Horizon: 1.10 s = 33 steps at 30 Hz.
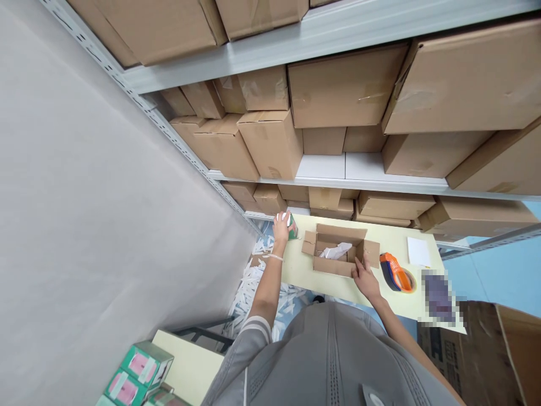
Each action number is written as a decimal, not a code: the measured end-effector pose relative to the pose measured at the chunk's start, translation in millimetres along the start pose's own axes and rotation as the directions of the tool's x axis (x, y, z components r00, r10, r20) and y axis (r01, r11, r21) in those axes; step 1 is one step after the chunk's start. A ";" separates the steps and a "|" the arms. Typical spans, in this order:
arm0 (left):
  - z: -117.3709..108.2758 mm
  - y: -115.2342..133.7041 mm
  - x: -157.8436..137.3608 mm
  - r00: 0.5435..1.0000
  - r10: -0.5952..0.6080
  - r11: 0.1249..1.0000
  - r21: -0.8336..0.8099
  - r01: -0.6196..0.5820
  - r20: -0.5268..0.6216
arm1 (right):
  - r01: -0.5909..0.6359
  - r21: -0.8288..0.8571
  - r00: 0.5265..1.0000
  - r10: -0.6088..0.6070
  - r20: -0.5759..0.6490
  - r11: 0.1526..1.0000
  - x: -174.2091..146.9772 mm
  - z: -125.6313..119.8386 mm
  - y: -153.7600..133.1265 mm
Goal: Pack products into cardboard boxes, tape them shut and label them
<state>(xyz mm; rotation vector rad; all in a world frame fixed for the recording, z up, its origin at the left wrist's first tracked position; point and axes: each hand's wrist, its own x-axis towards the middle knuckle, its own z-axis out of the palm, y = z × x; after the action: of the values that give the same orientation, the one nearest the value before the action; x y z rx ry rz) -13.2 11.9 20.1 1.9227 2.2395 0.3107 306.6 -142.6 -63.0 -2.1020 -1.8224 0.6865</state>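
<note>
At the left end of the pale yellow table (302,269), my left hand (280,227) is closed around a small green box (293,227) with a white part at its top. An opened cardboard box (333,266) sits mid-table with its flaps spread outward. Inside it lies crumpled white wrapping (336,251); whether anything is in the wrapping I cannot tell. My right hand (366,280) grips the near right corner of the cardboard box, its fingers at the rim. Just right of that hand rests an orange and dark blue tape dispenser (393,270).
White paper (418,251) and a blurred-out dark item (439,296) lie at the table's right. Shelving (270,59) full of cartons rises behind. Paper strips (249,287) litter the floor at left. Green boxes (137,366) stand lower left, a large carton (477,349) lower right.
</note>
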 end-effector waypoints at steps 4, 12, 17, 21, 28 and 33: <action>1.4 14.4 4.3 0.999 0.024 0.999 0.034 -0.025 0.038 | -0.001 0.010 1.000 0.001 -0.009 1.000 -2.3 -1.0 -1.0; 11.0 20.8 4.9 1.000 -0.002 0.998 0.060 0.001 0.009 | -0.004 0.000 1.000 0.004 -0.008 1.000 -2.7 -1.0 -1.1; 22.6 11.1 -3.7 0.999 -0.019 0.997 0.078 0.017 0.032 | 0.000 0.002 1.000 0.000 -0.019 1.000 -0.3 -2.3 1.6; 26.0 4.4 -7.7 0.999 0.006 1.000 0.025 -0.007 0.048 | -0.008 -0.038 1.000 0.008 -0.002 0.999 -0.8 -9.1 -5.2; 21.0 -9.5 6.5 0.998 0.008 0.970 -0.244 0.008 0.066 | -0.099 -0.267 0.989 0.064 -0.137 0.959 -1.2 -38.2 -53.7; 31.1 -20.3 14.4 0.984 -0.178 0.867 -0.474 0.153 -0.007 | 0.031 -0.106 0.990 -0.045 -0.131 0.994 37.2 -55.5 -101.8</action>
<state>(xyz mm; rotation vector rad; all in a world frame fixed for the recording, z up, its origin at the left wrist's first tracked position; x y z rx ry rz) -26.5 24.5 -15.3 1.4715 2.0854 0.8047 252.4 -83.5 28.6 -2.1166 -1.8561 0.4393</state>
